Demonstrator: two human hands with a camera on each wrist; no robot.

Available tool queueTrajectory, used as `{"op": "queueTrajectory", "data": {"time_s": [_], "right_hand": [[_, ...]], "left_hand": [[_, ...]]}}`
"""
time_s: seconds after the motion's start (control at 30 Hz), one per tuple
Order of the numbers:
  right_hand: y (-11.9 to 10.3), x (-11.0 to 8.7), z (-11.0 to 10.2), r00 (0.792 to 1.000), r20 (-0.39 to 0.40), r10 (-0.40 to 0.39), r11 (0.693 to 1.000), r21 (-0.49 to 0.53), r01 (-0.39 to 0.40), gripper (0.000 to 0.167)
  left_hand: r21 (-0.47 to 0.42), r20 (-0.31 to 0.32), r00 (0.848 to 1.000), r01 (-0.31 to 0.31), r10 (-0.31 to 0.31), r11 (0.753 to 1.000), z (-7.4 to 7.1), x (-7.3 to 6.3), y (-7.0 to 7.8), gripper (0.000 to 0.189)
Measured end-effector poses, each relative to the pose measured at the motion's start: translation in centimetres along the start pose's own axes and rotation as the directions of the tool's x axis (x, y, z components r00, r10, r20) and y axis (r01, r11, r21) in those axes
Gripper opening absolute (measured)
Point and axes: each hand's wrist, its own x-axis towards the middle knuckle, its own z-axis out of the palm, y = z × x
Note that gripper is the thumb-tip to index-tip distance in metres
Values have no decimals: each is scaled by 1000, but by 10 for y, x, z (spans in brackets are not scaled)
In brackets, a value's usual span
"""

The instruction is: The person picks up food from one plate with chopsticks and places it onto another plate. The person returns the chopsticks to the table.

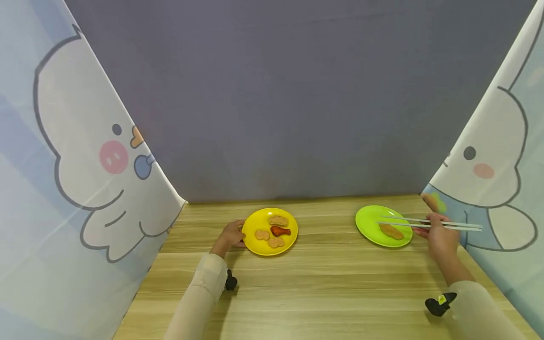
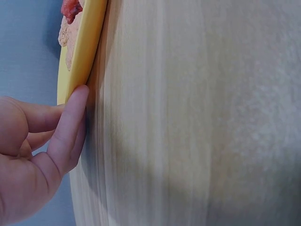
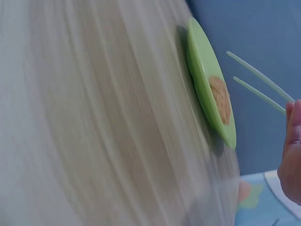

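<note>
My left hand (image 1: 233, 233) pinches the left rim of a yellow plate (image 1: 250, 241), thumb and fingers on either side of its edge in the left wrist view. On that plate lie a reddish-brown drumstick (image 1: 280, 231) and several tan breaded pieces, one an oblong nugget (image 1: 278, 220). At the right, my right hand (image 1: 442, 238) holds a pair of pale chopsticks (image 1: 450, 225), their tips apart over a green plate (image 1: 369, 219). A golden-brown fried piece (image 1: 390, 231) rests on the green plate; the right wrist view shows the chopstick tips raised above it.
Both plates stand near the back of a wood-grain table (image 1: 323, 283), with a stretch of tabletop between them. A grey backdrop (image 1: 297, 104) rises behind. Cartoon-printed cloth panels (image 1: 93, 198) flank the left and right sides.
</note>
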Motion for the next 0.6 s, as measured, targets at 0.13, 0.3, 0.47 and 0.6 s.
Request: {"op": "queueTrajectory", "data": {"time_s": [0.13,0.3,0.47,0.6], "right_hand": [[-3,0,-12,1000,-12,4,999,46,-3,23],[-4,-2,-24,999,28,-34,998,60,32,23],[-2,-7,-32,996,70,-60,998,-15,61,28],[1,-9,-35,994,81,-68,995,-74,74,29]], "left_hand": [[0,7,1000,-1,1,1000,1,1,-1,56],[-4,1,1000,-1,1,1000,2,1,-2,57],[11,-5,1000,5,-5,1000,1,0,0,61],[22,-7,1000,3,-3,1000,1,-1,1,62]]}}
